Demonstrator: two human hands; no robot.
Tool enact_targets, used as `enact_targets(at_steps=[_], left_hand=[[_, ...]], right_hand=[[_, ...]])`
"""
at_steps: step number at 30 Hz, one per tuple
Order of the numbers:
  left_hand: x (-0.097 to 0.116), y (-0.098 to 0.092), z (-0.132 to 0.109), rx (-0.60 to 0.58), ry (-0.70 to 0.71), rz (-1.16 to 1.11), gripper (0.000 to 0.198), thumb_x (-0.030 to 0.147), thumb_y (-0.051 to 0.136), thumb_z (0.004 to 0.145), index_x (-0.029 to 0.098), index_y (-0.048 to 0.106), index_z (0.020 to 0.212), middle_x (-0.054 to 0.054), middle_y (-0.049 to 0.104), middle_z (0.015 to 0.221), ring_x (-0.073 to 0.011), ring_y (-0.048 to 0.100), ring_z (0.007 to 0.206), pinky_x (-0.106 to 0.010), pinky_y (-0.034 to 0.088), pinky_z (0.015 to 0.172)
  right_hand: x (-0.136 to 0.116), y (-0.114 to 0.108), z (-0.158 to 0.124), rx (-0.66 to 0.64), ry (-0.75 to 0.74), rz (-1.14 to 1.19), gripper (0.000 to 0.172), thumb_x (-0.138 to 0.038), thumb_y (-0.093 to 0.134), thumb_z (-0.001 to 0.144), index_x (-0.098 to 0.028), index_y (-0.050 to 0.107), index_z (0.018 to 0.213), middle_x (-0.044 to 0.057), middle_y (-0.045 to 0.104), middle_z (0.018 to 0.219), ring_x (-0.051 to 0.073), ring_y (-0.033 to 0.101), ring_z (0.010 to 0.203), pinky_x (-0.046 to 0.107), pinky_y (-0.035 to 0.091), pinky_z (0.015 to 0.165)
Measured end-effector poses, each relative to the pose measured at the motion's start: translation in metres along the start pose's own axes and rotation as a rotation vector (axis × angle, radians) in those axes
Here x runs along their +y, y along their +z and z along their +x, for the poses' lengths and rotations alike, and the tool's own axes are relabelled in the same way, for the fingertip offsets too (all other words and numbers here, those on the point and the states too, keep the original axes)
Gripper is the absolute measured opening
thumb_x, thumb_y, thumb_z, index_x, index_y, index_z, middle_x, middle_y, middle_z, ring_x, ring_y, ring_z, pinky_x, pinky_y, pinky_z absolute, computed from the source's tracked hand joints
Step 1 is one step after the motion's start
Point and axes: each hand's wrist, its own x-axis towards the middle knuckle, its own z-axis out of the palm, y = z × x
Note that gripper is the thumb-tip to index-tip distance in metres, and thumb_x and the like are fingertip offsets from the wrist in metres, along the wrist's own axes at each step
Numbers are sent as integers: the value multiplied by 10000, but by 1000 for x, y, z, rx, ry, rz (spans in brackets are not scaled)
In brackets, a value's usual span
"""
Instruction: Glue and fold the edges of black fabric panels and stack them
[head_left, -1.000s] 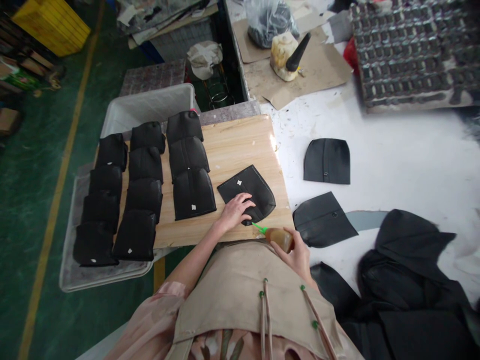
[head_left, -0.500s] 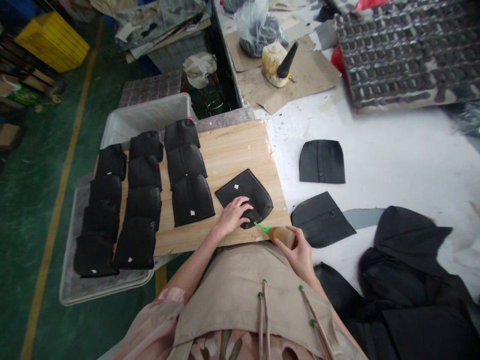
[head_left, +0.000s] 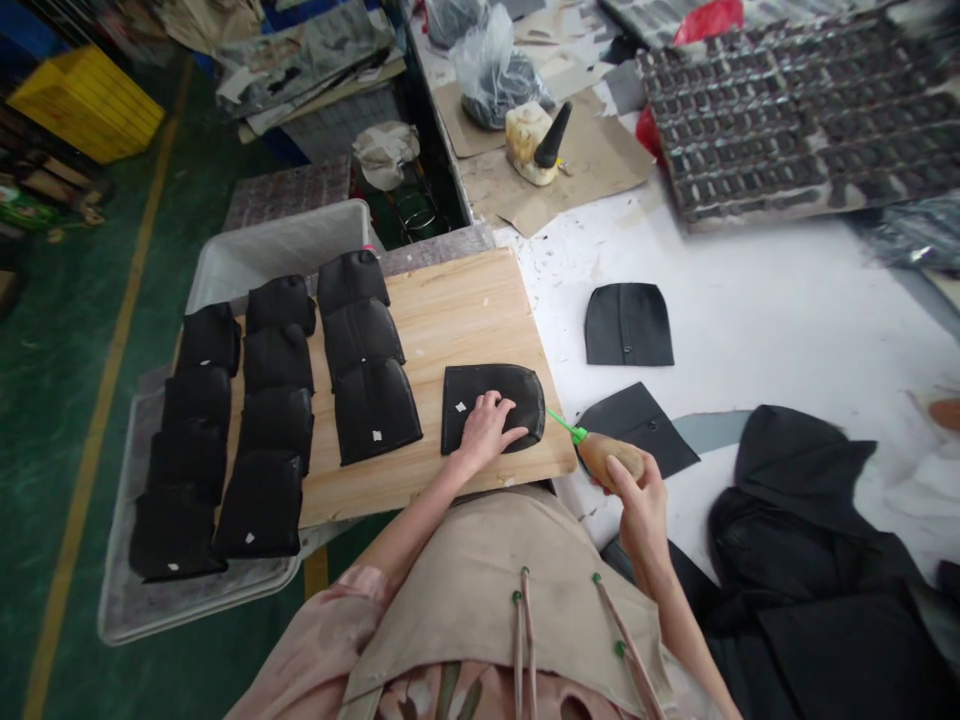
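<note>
My left hand lies flat, fingers spread, on a black rounded fabric piece with a small white tag, pressing it onto the wooden board. My right hand grips a brownish glue bottle; its green nozzle points toward the piece's right edge. Three rows of similar black pieces cover the board's left half.
Two more black pieces lie on the white table right of the board. A heap of black fabric sits at lower right. Behind are a white bin, a grey tray, a glue pot and a dark gridded tray.
My left hand turned the black piece so it lies straight on the board. My right hand carried the bottle from the piece's lower edge out to its right side.
</note>
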Motion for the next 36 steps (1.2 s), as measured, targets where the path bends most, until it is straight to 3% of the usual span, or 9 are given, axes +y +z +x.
enact_targets(at_steps=[3, 10, 14, 20, 25, 36], left_hand=[[-6, -3, -5, -45, 79, 22, 516, 476, 723, 801, 211, 556, 1211, -104, 479, 1256, -267, 498, 1148, -392, 500, 934], [10, 2, 1, -32, -39, 90, 560, 584, 705, 764, 178, 571, 1125, -131, 499, 1177, -288, 514, 1067, -392, 512, 851], [16, 7, 4, -33, -63, 121, 537, 578, 690, 782, 166, 561, 1101, -143, 495, 1174, -292, 507, 1057, -390, 511, 833], [20, 6, 1, -38, -82, 184, 501, 546, 674, 814, 177, 541, 1125, -138, 491, 1205, -284, 493, 1091, -362, 508, 828], [22, 3, 0, -41, -86, 186, 504, 521, 698, 804, 180, 539, 1139, -133, 493, 1208, -275, 497, 1097, -350, 503, 844], [7, 8, -2, -20, -19, 121, 499, 486, 715, 798, 198, 539, 1165, -114, 481, 1215, -263, 493, 1102, -344, 506, 862]], right_hand=[[7, -2, -10, 8, 3, -23, 552, -496, 781, 731, -184, 561, 1129, 48, 677, 921, 188, 643, 597, 274, 450, 494], [19, -8, -26, 41, -5, -35, 591, -484, 809, 699, -202, 559, 1153, 62, 653, 989, 226, 647, 790, 339, 539, 632], [23, -15, -31, 32, -55, -161, 622, -499, 808, 692, -202, 552, 1174, 81, 648, 1035, 233, 641, 837, 368, 539, 715], [32, -11, -31, 21, -188, -471, 625, -570, 756, 721, -210, 570, 1197, 54, 646, 991, 196, 592, 730, 337, 499, 666], [38, -5, -28, 31, -256, -576, 615, -589, 719, 752, -210, 562, 1211, 50, 649, 991, 185, 576, 697, 332, 494, 660], [29, 3, -37, 41, -713, -928, 481, -486, 585, 902, -171, 529, 1261, 80, 630, 1012, 204, 651, 787, 264, 469, 572]])
